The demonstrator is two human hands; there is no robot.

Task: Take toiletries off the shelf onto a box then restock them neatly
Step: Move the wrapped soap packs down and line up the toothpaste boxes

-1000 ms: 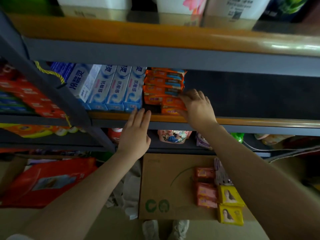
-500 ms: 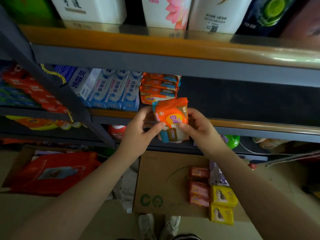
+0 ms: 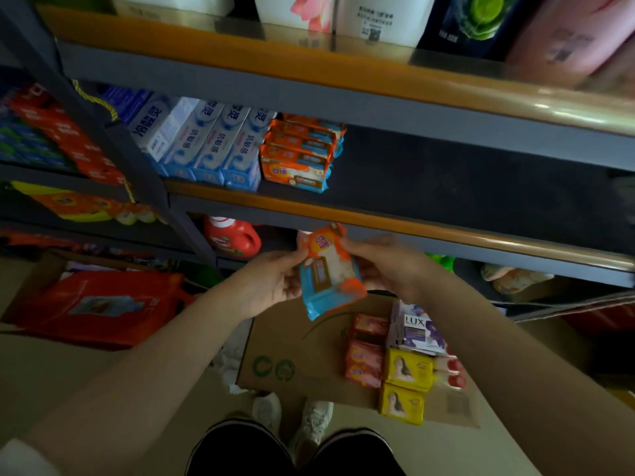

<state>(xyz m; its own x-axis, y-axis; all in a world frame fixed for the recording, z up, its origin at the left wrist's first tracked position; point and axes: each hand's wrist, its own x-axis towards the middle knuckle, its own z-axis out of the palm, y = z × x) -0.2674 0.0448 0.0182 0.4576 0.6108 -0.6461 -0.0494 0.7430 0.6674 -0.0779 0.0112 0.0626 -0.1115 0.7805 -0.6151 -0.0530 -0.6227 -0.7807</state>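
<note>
An orange and blue soap pack (image 3: 328,269) hangs in the air below the shelf edge (image 3: 395,225), over the cardboard box (image 3: 285,352). My left hand (image 3: 271,283) grips its left side and my right hand (image 3: 388,266) pinches its right side. A stack of the same orange soap packs (image 3: 299,156) stays on the shelf, beside blue and white toothpaste boxes (image 3: 209,142). On the box lie pink soap bars (image 3: 366,352), yellow soap bars (image 3: 407,383) and a purple LUX box (image 3: 417,333).
The shelf right of the orange stack is a dark bare surface (image 3: 464,187). Bottles stand on the upper shelf (image 3: 378,15). A red detergent bottle (image 3: 232,237) sits on the lower shelf. A red package (image 3: 99,307) lies in a carton at the left. My shoes (image 3: 292,417) touch the box.
My right hand pulled one soap pack off the stack. Both hands took hold of it and brought it down below the shelf edge, toward the box.
</note>
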